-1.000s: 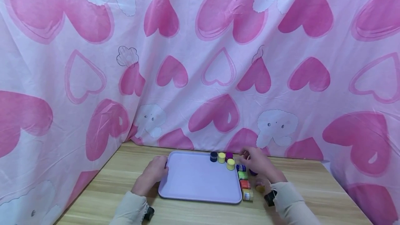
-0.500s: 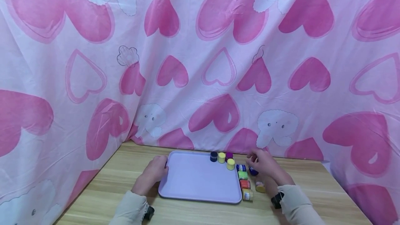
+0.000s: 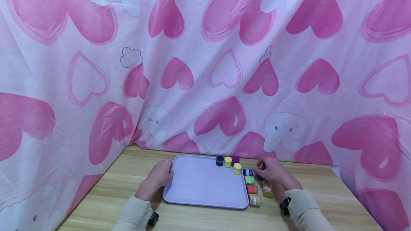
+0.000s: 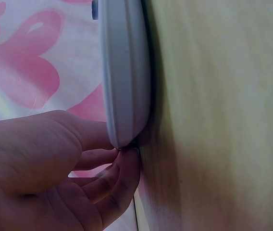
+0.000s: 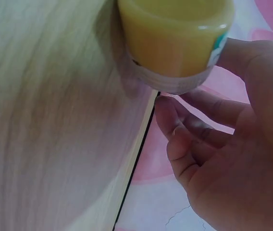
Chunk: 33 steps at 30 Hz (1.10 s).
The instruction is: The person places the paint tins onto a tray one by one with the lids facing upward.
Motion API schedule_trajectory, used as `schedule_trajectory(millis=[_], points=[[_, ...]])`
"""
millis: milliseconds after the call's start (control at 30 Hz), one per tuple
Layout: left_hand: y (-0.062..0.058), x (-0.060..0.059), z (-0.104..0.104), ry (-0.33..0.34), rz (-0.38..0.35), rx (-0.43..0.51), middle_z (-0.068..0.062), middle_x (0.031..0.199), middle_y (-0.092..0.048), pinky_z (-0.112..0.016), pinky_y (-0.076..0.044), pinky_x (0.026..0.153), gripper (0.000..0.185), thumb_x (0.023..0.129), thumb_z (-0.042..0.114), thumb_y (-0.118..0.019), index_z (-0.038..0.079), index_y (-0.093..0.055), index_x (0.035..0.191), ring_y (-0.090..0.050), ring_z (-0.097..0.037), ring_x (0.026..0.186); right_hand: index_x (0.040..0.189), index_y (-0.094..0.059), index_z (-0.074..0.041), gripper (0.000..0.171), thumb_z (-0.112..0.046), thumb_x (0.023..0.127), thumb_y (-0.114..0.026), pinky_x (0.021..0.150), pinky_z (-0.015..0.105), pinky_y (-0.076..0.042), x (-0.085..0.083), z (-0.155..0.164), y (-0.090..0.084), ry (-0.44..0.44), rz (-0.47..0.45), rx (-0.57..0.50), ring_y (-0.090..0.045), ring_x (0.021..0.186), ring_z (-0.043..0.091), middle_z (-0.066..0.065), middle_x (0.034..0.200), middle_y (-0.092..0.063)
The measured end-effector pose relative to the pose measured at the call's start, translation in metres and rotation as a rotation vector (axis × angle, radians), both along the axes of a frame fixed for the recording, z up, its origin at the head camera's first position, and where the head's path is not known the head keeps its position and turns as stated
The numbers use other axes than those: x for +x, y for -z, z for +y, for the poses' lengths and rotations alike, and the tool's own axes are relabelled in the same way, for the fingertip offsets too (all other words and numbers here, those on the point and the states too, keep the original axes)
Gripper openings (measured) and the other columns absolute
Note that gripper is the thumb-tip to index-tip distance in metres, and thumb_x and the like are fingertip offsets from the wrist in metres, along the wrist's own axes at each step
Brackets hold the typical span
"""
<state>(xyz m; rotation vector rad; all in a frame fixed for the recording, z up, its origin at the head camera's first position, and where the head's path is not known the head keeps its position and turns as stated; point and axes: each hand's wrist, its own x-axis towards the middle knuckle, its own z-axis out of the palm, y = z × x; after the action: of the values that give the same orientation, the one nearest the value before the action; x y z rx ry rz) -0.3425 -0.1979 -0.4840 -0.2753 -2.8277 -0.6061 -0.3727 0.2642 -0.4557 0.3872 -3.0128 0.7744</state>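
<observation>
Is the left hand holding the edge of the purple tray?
Yes, the left hand grips the left edge of the tray, its fingers curled under the rim.

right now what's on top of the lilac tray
Four small paint pots stand in the far right corner of the lilac tray: a dark blue pot, two yellow pots and a purple pot, partly hidden behind them. The left hand covers the tray's left edge.

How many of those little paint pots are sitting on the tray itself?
4, clustered at the far right corner of the tray: a dark blue pot, a yellow pot, a purple pot, and another yellow pot just nearer. None looks hidden there.
</observation>
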Motion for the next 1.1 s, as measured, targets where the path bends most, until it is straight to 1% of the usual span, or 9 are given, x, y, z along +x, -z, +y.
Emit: schedule_trajectory(millis=[133, 233, 367, 400, 500, 533, 667, 867, 1100], points=[[0.018, -0.017, -0.005, -0.017, -0.041, 0.028, -0.009, 0.079, -0.065, -0.04, -0.053, 0.064, 0.012, 0.093, 0.003, -0.072, 0.005, -0.065, 0.083, -0.057, -0.021, 0.07, 0.105, -0.071, -0.007, 0.02, -0.023, 0.098, -0.08, 0.071, 0.034, -0.056, 0.001, -0.002, -0.001, 0.01, -0.013, 0.011, -0.061, 0.079, 0.017, 0.004, 0.09, -0.069], [0.035, -0.03, -0.012, 0.002, -0.015, 0.03, -0.007, 0.078, -0.063, -0.039, -0.05, 0.061, 0.012, 0.092, 0.005, -0.072, 0.006, -0.065, 0.083, -0.055, -0.02, 0.068, 0.106, -0.072, -0.007, 0.02, -0.023, 0.098, -0.08, 0.073, 0.035, -0.058, 0.001, -0.003, -0.001, 0.019, -0.033, 0.023, -0.062, 0.081, 0.017, 0.005, 0.094, -0.071], [0.026, -0.022, -0.009, 0.02, -0.009, 0.03, -0.01, 0.079, -0.064, -0.041, -0.051, 0.061, 0.01, 0.093, 0.002, -0.072, 0.003, -0.065, 0.085, -0.055, -0.022, 0.069, 0.107, -0.072, -0.007, 0.02, -0.024, 0.098, -0.079, 0.074, 0.034, -0.058, -0.001, -0.003, 0.001, 0.033, -0.068, 0.036, -0.063, 0.083, 0.018, 0.005, 0.098, -0.072], [0.028, -0.023, -0.01, 0.023, -0.006, 0.021, -0.011, 0.079, -0.064, -0.04, -0.051, 0.061, 0.009, 0.093, 0.003, -0.071, 0.003, -0.065, 0.086, -0.055, -0.022, 0.069, 0.107, -0.072, -0.008, 0.02, -0.024, 0.098, -0.08, 0.074, 0.035, -0.059, -0.002, -0.003, 0.001, 0.035, -0.074, 0.035, -0.063, 0.084, 0.018, 0.005, 0.099, -0.073], [0.019, -0.015, -0.007, 0.021, -0.015, 0.026, -0.01, 0.08, -0.064, -0.04, -0.051, 0.061, 0.009, 0.094, 0.004, -0.071, 0.002, -0.066, 0.087, -0.055, -0.022, 0.069, 0.109, -0.072, -0.008, 0.02, -0.024, 0.098, -0.08, 0.075, 0.036, -0.061, -0.002, -0.003, 0.002, 0.04, -0.086, 0.036, -0.064, 0.085, 0.018, 0.005, 0.099, -0.073], [0.01, -0.008, -0.004, 0.013, -0.031, 0.037, -0.01, 0.08, -0.065, -0.04, -0.051, 0.062, 0.01, 0.094, 0.004, -0.071, 0.003, -0.066, 0.087, -0.056, -0.022, 0.07, 0.109, -0.072, -0.008, 0.02, -0.024, 0.098, -0.08, 0.076, 0.037, -0.062, -0.002, -0.003, 0.002, 0.041, -0.088, 0.035, -0.065, 0.085, 0.018, 0.006, 0.099, -0.073], [-0.008, 0.005, 0.004, -0.007, -0.063, 0.056, -0.01, 0.079, -0.064, -0.04, -0.052, 0.063, 0.011, 0.093, 0.0, -0.072, 0.002, -0.065, 0.084, -0.056, -0.022, 0.07, 0.11, -0.073, -0.007, 0.022, -0.023, 0.097, -0.081, 0.078, 0.04, -0.063, -0.002, -0.003, 0.001, 0.036, -0.076, 0.035, -0.067, 0.087, 0.019, 0.007, 0.099, -0.074], [-0.015, 0.009, 0.007, -0.029, -0.077, 0.022, -0.008, 0.08, -0.064, -0.039, -0.052, 0.064, 0.012, 0.095, 0.001, -0.073, 0.003, -0.066, 0.085, -0.056, -0.02, 0.071, 0.111, -0.072, -0.006, 0.021, -0.021, 0.098, -0.079, 0.075, 0.037, -0.062, -0.003, -0.003, 0.001, 0.048, -0.049, -0.025, -0.066, 0.084, 0.019, 0.006, 0.097, -0.073], [-0.014, 0.008, 0.007, -0.039, -0.099, 0.029, -0.008, 0.079, -0.063, -0.038, -0.053, 0.064, 0.011, 0.096, 0.001, -0.072, 0.002, -0.066, 0.087, -0.056, -0.02, 0.071, 0.114, -0.072, -0.009, 0.021, -0.02, 0.098, -0.08, 0.072, 0.032, -0.057, -0.003, -0.004, 0.0, 0.084, -0.03, -0.091, -0.063, 0.082, 0.02, 0.004, 0.093, -0.069]])
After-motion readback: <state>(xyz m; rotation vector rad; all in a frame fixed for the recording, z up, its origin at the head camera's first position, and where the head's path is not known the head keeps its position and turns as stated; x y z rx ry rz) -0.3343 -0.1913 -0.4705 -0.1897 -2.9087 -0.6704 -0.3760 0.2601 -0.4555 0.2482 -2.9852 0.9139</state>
